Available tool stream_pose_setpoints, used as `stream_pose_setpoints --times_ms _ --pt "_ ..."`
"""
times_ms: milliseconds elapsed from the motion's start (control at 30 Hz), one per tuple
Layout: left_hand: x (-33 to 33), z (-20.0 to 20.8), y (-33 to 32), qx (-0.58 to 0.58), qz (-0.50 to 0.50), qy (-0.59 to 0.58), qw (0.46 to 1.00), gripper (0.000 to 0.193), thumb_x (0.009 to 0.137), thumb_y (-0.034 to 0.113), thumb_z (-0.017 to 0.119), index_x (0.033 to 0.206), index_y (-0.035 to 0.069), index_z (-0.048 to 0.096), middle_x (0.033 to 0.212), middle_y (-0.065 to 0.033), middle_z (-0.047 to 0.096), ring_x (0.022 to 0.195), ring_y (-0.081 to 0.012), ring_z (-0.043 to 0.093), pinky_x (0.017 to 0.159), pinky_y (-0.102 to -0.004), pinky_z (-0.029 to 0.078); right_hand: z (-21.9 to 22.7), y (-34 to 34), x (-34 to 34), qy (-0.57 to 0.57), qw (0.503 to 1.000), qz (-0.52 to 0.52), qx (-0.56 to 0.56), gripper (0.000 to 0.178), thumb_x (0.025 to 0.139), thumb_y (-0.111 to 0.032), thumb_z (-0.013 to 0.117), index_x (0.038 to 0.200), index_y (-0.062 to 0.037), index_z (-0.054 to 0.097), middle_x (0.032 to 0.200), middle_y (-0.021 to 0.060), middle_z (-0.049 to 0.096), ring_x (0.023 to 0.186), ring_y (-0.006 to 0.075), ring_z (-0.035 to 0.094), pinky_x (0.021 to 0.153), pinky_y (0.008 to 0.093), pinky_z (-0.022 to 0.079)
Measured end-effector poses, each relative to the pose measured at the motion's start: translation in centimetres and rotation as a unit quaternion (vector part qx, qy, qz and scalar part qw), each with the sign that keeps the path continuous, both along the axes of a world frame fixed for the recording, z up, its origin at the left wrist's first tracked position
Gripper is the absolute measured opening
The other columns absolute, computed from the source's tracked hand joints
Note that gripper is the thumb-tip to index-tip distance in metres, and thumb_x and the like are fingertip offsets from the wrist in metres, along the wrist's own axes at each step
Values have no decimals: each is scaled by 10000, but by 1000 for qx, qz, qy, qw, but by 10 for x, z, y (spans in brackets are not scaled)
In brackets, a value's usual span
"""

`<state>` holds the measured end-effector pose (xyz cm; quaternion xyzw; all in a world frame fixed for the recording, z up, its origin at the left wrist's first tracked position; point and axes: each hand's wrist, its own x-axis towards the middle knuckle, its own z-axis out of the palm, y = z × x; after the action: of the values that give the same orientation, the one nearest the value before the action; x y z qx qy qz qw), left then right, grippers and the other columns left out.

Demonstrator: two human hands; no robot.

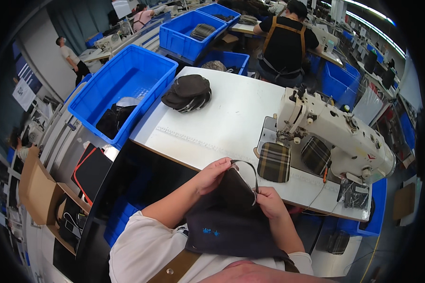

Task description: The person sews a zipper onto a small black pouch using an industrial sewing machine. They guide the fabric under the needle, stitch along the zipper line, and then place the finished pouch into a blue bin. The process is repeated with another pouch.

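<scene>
My left hand point(213, 176) is closed, its fingertips pinching the upper end of a dark fabric piece point(238, 189). My right hand point(270, 202) pinches the lower right edge of that piece. A thin black strip point(253, 168) arches between the two hands, and a pale line runs along the piece's edge. Both hands are over my dark apron point(222, 231), just off the table's front edge. Ahead and to the right, a plaid fabric panel point(275, 162) lies flat on the table near the needle area of the sewing machine point(335, 125). A second plaid panel point(315, 153) lies under the machine's arm.
A pile of dark sewn pieces point(187, 92) sits on the white table point(231, 113). Left of it, a blue bin point(127, 70) holds black fabric. Orange-handled snips point(325, 175) and a small plastic bag point(355, 194) lie at the right. Another person point(288, 42) sits ahead.
</scene>
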<state>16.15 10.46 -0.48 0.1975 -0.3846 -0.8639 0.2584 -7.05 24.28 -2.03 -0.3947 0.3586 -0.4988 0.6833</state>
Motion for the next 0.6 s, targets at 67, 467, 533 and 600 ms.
stream_pose_setpoints --times_ms 67,467,533,600 --pt "0 8 -5 -24 -67 -25 997 480 1079 533 538 1124 68 650 1073 -39 690 952 -127 652 882 -300 531 10 0 -7 25 999 -22 -7 193 1014 -82 640 1108 47 748 1010 9 737 930 77 636 847 263 507" --pt "-66 42 -21 -291 -234 -202 906 231 1038 268 707 1070 39 696 901 48 650 840 -36 548 758 -226 470 34 -8 -20 323 932 -125 -108 241 1000 -206 695 883 3 665 717 45 588 659 123 502 611 315 430" --pt "-68 28 -23 -302 -205 -181 913 189 1059 238 676 1087 50 679 912 59 637 839 -25 544 738 -217 466 35 -7 -23 327 929 -133 -108 237 1009 -213 691 902 -2 675 739 49 601 672 129 514 627 312 441" --pt "-68 21 -29 -284 -173 -163 929 170 1070 221 657 1099 55 673 933 58 643 849 -25 551 743 -216 468 35 -12 -36 373 909 -135 -130 219 1011 -211 678 937 -6 692 812 100 663 715 222 621 674 346 493"
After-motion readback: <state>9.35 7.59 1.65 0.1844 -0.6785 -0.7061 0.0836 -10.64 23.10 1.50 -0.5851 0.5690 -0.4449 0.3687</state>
